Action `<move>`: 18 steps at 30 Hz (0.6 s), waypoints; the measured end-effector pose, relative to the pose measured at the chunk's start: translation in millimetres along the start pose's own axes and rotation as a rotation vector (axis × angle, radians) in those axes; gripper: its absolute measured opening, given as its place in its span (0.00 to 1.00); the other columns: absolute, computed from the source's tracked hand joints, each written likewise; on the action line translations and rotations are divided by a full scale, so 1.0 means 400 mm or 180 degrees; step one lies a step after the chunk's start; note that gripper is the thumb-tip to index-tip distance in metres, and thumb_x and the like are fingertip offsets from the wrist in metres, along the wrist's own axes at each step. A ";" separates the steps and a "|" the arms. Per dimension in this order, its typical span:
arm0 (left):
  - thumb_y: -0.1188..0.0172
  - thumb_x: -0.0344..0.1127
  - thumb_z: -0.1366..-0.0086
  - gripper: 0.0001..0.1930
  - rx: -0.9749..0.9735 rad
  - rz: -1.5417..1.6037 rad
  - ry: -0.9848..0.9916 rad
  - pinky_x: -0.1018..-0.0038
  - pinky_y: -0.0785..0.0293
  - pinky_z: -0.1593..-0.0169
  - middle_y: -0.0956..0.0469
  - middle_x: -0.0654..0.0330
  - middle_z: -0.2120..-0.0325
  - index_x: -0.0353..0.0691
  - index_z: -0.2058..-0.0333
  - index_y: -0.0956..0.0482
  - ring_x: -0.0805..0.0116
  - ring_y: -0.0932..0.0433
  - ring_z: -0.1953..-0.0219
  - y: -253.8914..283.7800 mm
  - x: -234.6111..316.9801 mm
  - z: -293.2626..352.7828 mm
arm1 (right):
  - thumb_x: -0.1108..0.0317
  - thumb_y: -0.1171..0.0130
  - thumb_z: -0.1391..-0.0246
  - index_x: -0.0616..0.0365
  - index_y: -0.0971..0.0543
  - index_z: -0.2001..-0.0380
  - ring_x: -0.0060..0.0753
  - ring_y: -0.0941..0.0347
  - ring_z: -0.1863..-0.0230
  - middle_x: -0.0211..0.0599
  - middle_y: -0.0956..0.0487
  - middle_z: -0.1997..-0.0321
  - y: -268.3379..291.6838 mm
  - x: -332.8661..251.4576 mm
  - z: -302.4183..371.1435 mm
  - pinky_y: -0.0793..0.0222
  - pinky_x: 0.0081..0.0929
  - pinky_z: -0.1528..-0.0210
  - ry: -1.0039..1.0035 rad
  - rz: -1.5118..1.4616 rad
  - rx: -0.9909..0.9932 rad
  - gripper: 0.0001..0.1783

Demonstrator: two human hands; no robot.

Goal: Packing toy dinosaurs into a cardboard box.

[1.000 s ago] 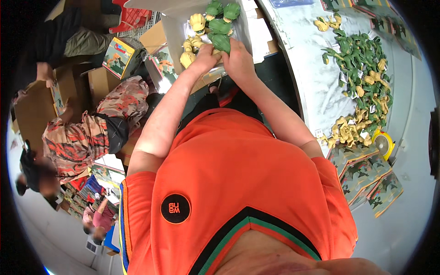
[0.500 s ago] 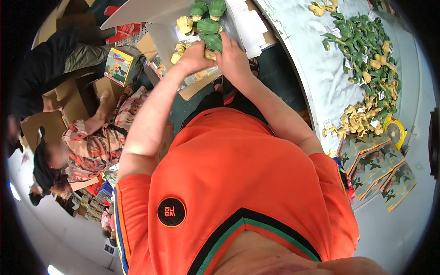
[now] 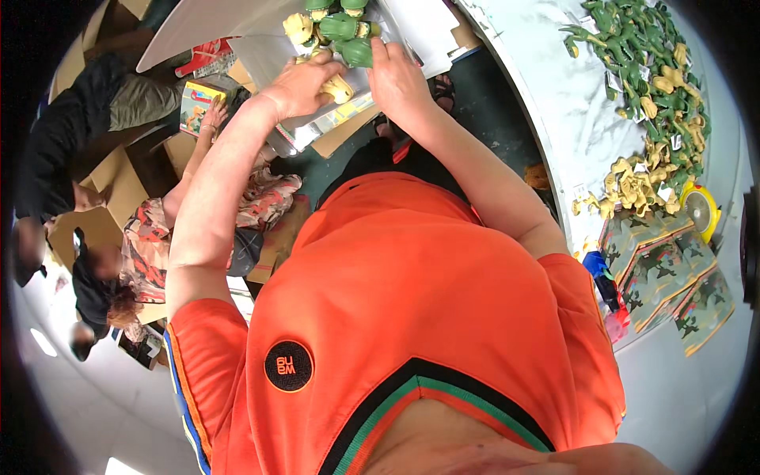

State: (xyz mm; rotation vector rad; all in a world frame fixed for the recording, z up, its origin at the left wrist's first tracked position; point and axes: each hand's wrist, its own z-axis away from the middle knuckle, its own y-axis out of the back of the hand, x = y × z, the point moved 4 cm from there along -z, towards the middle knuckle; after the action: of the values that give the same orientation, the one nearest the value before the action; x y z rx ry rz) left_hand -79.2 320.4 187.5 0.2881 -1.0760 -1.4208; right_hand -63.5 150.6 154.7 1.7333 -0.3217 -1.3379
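Observation:
A white open box point(image 3: 273, 71) stands in front of me at the top of the head view, with green and pale yellow toy dinosaurs in it. My left hand point(image 3: 297, 89) is at its near left side, fingers curled round a pale yellow toy dinosaur point(image 3: 339, 89). On the right, my right hand point(image 3: 400, 79) has its fingers stretched out, the tips against the side of a green toy dinosaur point(image 3: 356, 54). More of the toys, such as a green one point(image 3: 339, 27) and a yellow one point(image 3: 298, 28), lie deeper in the box. The box's far part is cut off by the frame.
A pale-covered table point(image 3: 538, 71) on my right bears a heap of green and yellow toy dinosaurs point(image 3: 641, 71), printed cartons point(image 3: 657, 261) and a yellow fan point(image 3: 700, 212). Left of me, people work among brown cartons point(image 3: 119, 178); one person's hand point(image 3: 212, 119) touches a printed box point(image 3: 194, 107).
My left hand has shifted left and now shows the yellow toy in its grasp. My right hand has slid off the top of the green toy to its side. A co-worker's arm has reached the printed box.

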 end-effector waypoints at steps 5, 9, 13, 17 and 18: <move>0.39 0.24 0.41 0.30 -0.0288 0.0953 0.0550 0.64 0.33 0.36 0.28 0.50 0.42 0.41 0.39 0.32 0.51 0.30 0.39 -0.002 -0.057 0.015 | 0.69 0.39 0.44 0.70 0.31 0.43 0.55 0.21 0.58 0.55 0.24 0.58 -0.004 0.002 0.004 0.22 0.41 0.56 -0.0006 -0.0020 0.0011 0.28; 0.42 0.22 0.40 0.31 -0.0226 0.1049 0.0025 0.64 0.35 0.35 0.29 0.48 0.41 0.42 0.37 0.33 0.51 0.31 0.38 -0.023 -0.094 -0.001 | 0.69 0.40 0.43 0.68 0.33 0.41 0.55 0.21 0.58 0.55 0.24 0.59 -0.013 0.005 -0.001 0.22 0.41 0.56 0.0034 0.0185 -0.0082 0.28; 0.45 0.23 0.38 0.30 -0.0413 0.0910 0.0136 0.63 0.35 0.35 0.30 0.48 0.39 0.42 0.36 0.34 0.50 0.32 0.37 -0.029 -0.086 -0.004 | 0.71 0.42 0.43 0.64 0.33 0.39 0.55 0.22 0.54 0.56 0.25 0.56 -0.004 -0.007 -0.001 0.23 0.40 0.53 0.0037 0.0345 -0.0369 0.28; 0.45 0.25 0.38 0.31 -0.0042 0.1013 0.0105 0.62 0.34 0.34 0.31 0.47 0.39 0.43 0.35 0.36 0.47 0.32 0.38 -0.049 -0.106 -0.006 | 0.73 0.41 0.46 0.62 0.32 0.41 0.52 0.26 0.47 0.53 0.27 0.52 0.016 -0.026 -0.002 0.26 0.39 0.48 0.0439 0.0472 0.0131 0.28; 0.45 0.26 0.37 0.31 -0.0052 0.1045 0.0201 0.60 0.33 0.36 0.28 0.44 0.42 0.42 0.35 0.39 0.45 0.30 0.39 -0.063 -0.121 -0.006 | 0.73 0.39 0.48 0.62 0.32 0.42 0.51 0.28 0.46 0.50 0.28 0.50 0.039 -0.053 0.001 0.27 0.40 0.46 0.0883 0.0388 0.0401 0.29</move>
State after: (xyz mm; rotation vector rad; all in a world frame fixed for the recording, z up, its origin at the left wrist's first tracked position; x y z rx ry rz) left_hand -84.1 356.8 147.1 0.1356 -1.0078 -1.1193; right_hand -67.2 155.5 180.4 1.9439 -0.3532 -0.9927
